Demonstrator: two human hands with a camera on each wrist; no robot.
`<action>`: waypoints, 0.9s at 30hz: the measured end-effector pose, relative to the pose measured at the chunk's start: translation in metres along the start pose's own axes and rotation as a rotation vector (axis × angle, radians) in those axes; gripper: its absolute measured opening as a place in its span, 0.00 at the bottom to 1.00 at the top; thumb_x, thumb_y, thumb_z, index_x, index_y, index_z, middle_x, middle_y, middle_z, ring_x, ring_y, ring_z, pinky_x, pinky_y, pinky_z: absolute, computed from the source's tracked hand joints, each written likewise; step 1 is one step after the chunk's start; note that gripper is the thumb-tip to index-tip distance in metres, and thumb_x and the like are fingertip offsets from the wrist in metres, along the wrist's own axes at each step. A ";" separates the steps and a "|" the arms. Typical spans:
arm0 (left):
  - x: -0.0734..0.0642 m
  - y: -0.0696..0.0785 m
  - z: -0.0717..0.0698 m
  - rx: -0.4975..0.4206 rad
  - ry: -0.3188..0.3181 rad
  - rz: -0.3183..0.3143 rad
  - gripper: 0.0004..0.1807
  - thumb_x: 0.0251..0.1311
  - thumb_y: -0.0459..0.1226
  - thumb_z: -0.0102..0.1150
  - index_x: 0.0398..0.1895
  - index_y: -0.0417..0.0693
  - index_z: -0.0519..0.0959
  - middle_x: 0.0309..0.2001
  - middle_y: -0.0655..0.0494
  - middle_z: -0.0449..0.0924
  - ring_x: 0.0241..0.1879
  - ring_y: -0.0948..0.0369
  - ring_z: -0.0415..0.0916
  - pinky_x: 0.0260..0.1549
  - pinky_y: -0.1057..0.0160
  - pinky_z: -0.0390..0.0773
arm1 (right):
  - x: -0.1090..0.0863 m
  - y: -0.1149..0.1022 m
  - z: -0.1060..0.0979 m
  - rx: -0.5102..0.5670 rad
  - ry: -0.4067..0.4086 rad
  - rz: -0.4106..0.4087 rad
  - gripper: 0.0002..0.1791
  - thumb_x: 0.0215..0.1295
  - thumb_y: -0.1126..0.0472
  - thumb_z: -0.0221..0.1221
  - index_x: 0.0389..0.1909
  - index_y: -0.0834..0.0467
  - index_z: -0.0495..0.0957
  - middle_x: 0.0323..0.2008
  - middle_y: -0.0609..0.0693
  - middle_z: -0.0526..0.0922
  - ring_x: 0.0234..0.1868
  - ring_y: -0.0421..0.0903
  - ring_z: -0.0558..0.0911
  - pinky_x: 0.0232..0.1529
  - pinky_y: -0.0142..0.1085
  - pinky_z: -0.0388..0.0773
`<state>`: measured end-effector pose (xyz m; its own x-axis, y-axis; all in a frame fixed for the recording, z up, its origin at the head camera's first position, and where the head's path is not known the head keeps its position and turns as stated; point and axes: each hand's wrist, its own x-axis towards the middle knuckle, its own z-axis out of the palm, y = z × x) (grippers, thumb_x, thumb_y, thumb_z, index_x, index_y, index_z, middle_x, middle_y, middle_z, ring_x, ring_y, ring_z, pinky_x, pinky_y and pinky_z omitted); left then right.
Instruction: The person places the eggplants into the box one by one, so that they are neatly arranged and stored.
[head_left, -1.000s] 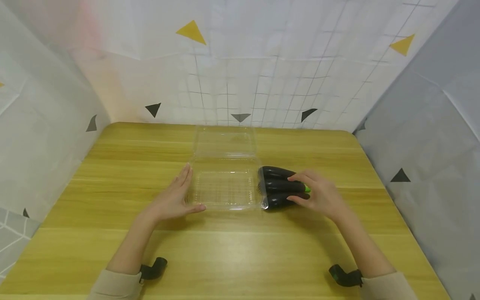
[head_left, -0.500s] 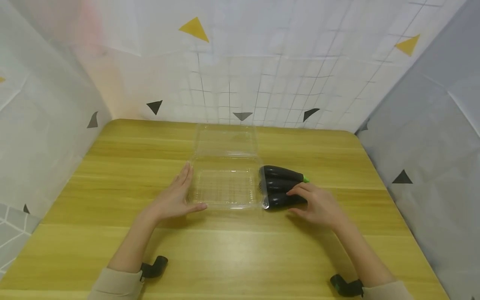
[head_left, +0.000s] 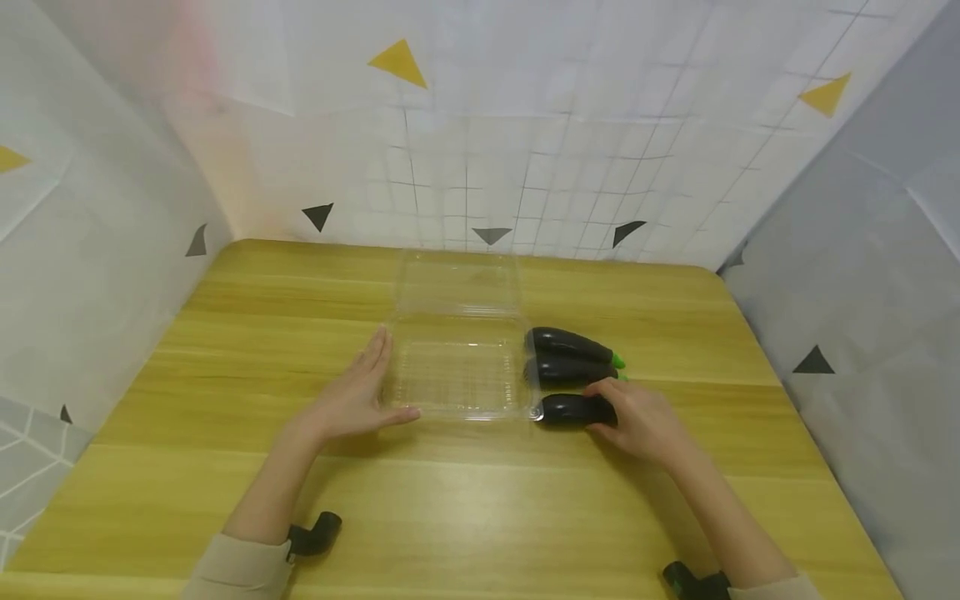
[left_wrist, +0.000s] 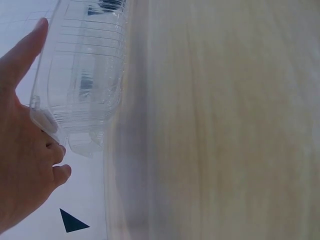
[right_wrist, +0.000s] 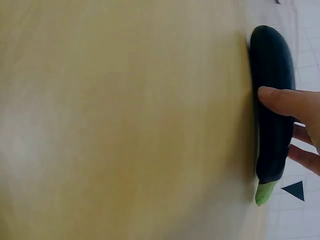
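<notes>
A clear plastic clamshell box (head_left: pixel 468 415) lies with its lid (head_left: pixel 457 279) folded back. My left hand (head_left: pixel 351 402) rests against the box's left end, fingers extended along the side and thumb at the front corner; the left wrist view shows it by the clear wall (left_wrist: pixel 87 65). To the box's right, my right hand (head_left: pixel 643 419) pinches the nearest eggplant (head_left: pixel 564 408) between thumb and fingers. Its green stem end (right_wrist: pixel 265 192) shows in the right wrist view. Behind it, two more dark eggplants, a far one (head_left: pixel 570 342) and a middle one (head_left: pixel 572 371), lie side by side.
All of this stands on a wood-grain table (head_left: pixel 465 508). White sheeting (head_left: pixel 480 150) with triangles and grid lines rises behind the table's back edge, and grey sheeting (head_left: pixel 862 275) flanks the right.
My right hand has moved toward me from over the group and taken hold of the nearest eggplant, which now lies apart from the other two. The left hand stays at the box.
</notes>
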<state>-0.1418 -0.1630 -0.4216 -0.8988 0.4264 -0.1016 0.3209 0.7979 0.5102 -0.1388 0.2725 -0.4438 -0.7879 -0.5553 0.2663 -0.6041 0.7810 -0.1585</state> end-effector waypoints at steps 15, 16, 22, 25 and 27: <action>-0.001 0.002 -0.001 -0.009 0.010 -0.002 0.65 0.53 0.63 0.61 0.75 0.37 0.31 0.76 0.46 0.20 0.74 0.46 0.30 0.69 0.44 0.43 | -0.004 0.013 -0.037 -0.002 0.113 0.041 0.28 0.37 0.61 0.77 0.44 0.56 0.79 0.38 0.54 0.84 0.31 0.50 0.83 0.23 0.41 0.78; -0.001 0.001 -0.001 -0.010 0.010 -0.005 0.65 0.53 0.64 0.61 0.75 0.38 0.31 0.76 0.46 0.20 0.74 0.45 0.30 0.69 0.44 0.44 | -0.003 0.013 -0.039 -0.001 0.126 0.034 0.28 0.37 0.60 0.77 0.44 0.56 0.79 0.37 0.53 0.84 0.31 0.50 0.83 0.22 0.40 0.77; -0.002 0.001 -0.001 -0.018 0.010 -0.015 0.66 0.53 0.64 0.61 0.75 0.38 0.30 0.76 0.47 0.20 0.74 0.45 0.30 0.69 0.44 0.44 | 0.012 0.000 -0.049 0.007 0.160 0.006 0.28 0.39 0.56 0.77 0.45 0.53 0.79 0.38 0.50 0.85 0.32 0.48 0.83 0.22 0.39 0.77; -0.002 0.001 -0.001 -0.017 0.010 -0.013 0.66 0.52 0.65 0.61 0.75 0.38 0.30 0.76 0.47 0.20 0.73 0.43 0.31 0.68 0.44 0.45 | 0.020 -0.008 -0.052 0.016 0.166 -0.028 0.28 0.39 0.55 0.76 0.46 0.53 0.79 0.39 0.50 0.85 0.34 0.48 0.83 0.25 0.40 0.78; -0.002 0.000 0.000 -0.018 0.009 -0.013 0.66 0.52 0.65 0.60 0.75 0.39 0.30 0.75 0.47 0.20 0.73 0.43 0.31 0.68 0.43 0.45 | 0.026 -0.013 -0.052 0.020 0.176 -0.051 0.28 0.40 0.55 0.76 0.46 0.53 0.80 0.39 0.49 0.84 0.33 0.47 0.83 0.25 0.40 0.79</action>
<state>-0.1403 -0.1634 -0.4211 -0.9055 0.4123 -0.1004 0.3040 0.7955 0.5242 -0.1451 0.2632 -0.3850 -0.7239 -0.5345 0.4361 -0.6466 0.7461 -0.1588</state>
